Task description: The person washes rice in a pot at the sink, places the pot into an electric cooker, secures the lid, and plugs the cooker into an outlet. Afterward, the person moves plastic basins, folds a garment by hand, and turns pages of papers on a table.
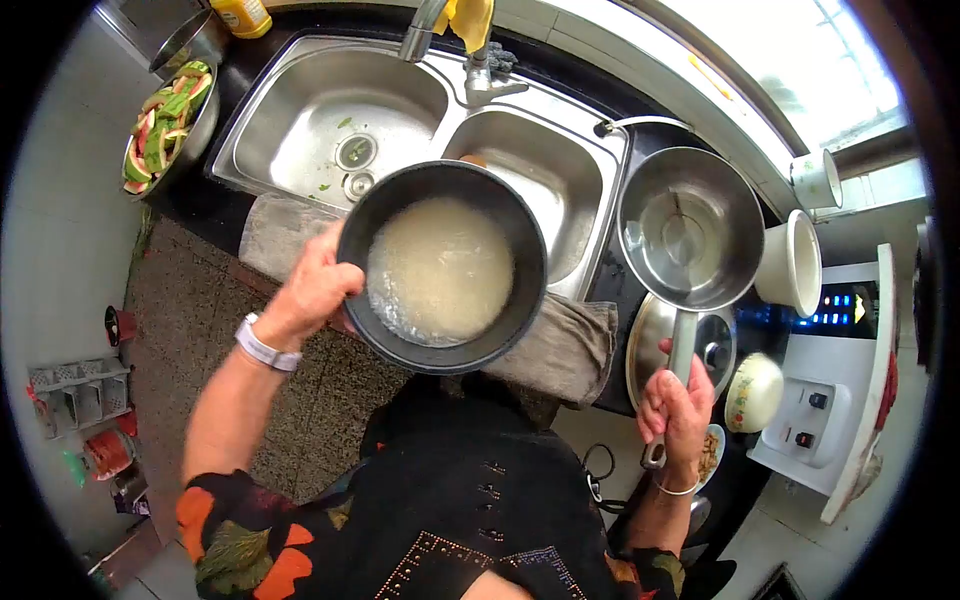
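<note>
My left hand (313, 283) is closed on the left rim of a dark cooking pot (530, 240). Pale rice in cloudy water (440, 265) lies inside it. The pot is held in front of the double steel sink (290, 80), covering part of its near edge. My right hand (680, 405) grips the long handle of a steel saucepan (740, 265), whose bowl is over the counter to the right of the sink. A little clear liquid seems to lie in the saucepan. Below it, a pan lid (640, 355) with a dark knob is partly hidden.
A grey cloth (570, 345) hangs over the counter edge. Watermelon rinds (165, 130) fill a bowl at left. The faucet (425, 30) carries a yellow cloth (468, 22). At right stand a white pot (800, 265), a floral bowl (755, 393) and a white appliance (820, 390).
</note>
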Demonstrator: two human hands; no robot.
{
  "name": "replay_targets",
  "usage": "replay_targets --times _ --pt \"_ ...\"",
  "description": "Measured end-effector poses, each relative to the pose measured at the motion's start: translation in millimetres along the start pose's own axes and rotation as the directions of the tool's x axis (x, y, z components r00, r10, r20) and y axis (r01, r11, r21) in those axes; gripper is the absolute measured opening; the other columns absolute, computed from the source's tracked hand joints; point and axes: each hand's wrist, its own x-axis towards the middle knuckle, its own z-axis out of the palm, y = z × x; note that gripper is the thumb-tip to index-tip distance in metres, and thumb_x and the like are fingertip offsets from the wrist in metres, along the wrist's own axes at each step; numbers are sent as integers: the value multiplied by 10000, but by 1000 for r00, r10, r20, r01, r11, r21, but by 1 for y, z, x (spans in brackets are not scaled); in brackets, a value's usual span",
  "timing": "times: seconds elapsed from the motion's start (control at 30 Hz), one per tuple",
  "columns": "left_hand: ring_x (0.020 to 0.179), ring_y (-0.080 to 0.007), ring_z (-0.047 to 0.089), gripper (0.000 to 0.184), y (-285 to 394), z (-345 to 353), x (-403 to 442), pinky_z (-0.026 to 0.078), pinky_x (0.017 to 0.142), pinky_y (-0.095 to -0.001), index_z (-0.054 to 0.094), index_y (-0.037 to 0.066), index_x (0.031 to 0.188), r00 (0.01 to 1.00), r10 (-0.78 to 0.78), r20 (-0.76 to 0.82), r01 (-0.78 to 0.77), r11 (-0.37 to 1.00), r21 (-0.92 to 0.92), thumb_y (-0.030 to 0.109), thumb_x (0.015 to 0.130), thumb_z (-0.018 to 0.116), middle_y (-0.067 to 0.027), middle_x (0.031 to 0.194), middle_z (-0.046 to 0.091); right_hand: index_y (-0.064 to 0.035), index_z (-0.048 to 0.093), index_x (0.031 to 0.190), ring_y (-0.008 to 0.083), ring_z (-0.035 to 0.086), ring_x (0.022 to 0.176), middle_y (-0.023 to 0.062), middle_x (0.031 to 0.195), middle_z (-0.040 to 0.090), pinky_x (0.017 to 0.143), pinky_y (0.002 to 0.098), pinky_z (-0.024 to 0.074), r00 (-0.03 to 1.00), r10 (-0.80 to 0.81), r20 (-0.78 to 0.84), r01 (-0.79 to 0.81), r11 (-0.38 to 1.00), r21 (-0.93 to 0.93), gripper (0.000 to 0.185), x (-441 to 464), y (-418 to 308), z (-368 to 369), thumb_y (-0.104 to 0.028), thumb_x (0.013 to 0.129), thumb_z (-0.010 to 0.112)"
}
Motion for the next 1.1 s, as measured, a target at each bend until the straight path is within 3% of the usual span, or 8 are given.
replay_targets --times 0.03,0.07,0.1,0.33,0.47,0.7,0.8,1.1 --pt "547 -100 598 685 -12 6 0 497 373 -233 474 -19 1342 999 9 -53 -11 998 -55 -45 658 467 -74 886 645 37 410 1312 81 378 384 50 659 470 323 249 376 1000 -18 13 18 1000 -26 386 2 -1 -1 -74 956 510" --pt "649 -102 584 674 -15 12 -4 500 463 -226 485 -24 1317 998 -59 -25 56 993 -105 -52 643 482 -56 938 616 38 410 1311 80 378 385 50 659 468 322 249 375 1000 -17 7 17 999 -34 384 4 -3 1 -76 958 507" --pt "703 -93 584 673 -32 22 1 508 531 -218 487 -30 1312 996 52 -76 -66 978 -197 -63 640 479 -45 957 614 40 410 1309 78 378 385 49 660 467 322 248 373 1000 -17 -3 17 999 -42 381 5 -6 4 -78 959 504" --pt "649 -70 567 603 -54 32 -5 495 524 -222 524 -29 1274 996 -39 -84 7 937 -350 -64 675 473 -20 837 597 46 420 1294 70 376 396 36 665 446 329 233 369 999 -52 0 51 998 -46 363 11 -12 11 -94 968 497" --pt "665 -87 579 602 -56 45 4 505 565 -219 524 -28 1267 998 -14 -67 -11 932 -363 -75 669 483 -30 853 605 49 420 1300 71 373 394 40 666 447 330 233 368 999 -14 31 14 1000 0 372 14 -11 14 -99 969 501" --pt "503 -120 550 596 -50 42 15 487 354 -256 521 -41 1245 988 60 -143 -107 931 -349 -74 652 475 -58 842 606 46 425 1301 75 388 399 39 671 448 328 242 367 999 -28 18 28 999 28 369 13 -1 3 -99 970 497" --pt "517 -120 560 589 -41 33 13 499 371 -258 523 -43 1239 989 27 -146 -65 964 -258 -79 653 479 -55 841 607 43 426 1293 76 390 398 41 675 449 329 246 374 1000 -15 -7 16 999 34 357 11 0 -1 -97 970 485" --pt "617 -130 604 603 -53 20 7 542 454 -266 527 -25 1256 988 -98 -123 49 935 -350 -94 659 479 -67 884 615 48 431 1282 77 380 391 46 681 438 324 251 372 1000 -7 -30 10 994 104 349 15 13 -9 -81 961 469"
